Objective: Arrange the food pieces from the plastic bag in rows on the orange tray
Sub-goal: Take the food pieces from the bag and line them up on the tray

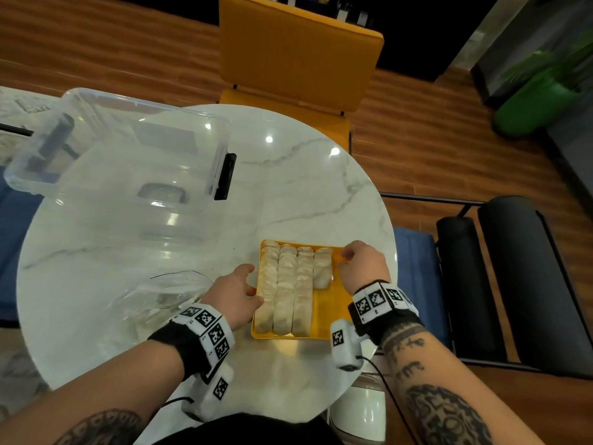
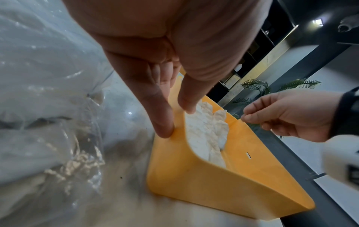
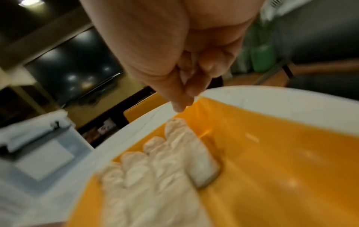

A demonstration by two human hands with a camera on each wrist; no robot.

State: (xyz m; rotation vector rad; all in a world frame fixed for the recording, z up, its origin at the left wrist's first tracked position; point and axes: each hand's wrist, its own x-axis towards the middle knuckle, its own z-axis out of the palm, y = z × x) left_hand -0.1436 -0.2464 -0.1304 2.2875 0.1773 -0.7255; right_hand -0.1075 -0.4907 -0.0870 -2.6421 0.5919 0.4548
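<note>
A: Food pieces [image 1: 287, 284]?
B: Pale, floury, lumpy. On the orange tray [image 1: 324, 311], packed in three full rows from the left wall, plus a short fourth row at the far end.

A: Containers?
B: Plastic bag [image 1: 160, 297] lies crumpled left of the tray, with crumbs inside. Clear bin [image 1: 128, 149] sits far left on the marble table [image 1: 305, 187]; contents unclear.

A: Room?
B: Tray's right strip is bare orange. Tray sits near the table's near-right edge.

A: Hands?
B: Left hand [image 1: 236, 295] has its thumb inside the tray's left wall and a finger outside, pinching it. Right hand [image 1: 362, 264] is over the tray's far right corner, fingers curled, tips pinched together; whether they hold anything I can't tell.
</note>
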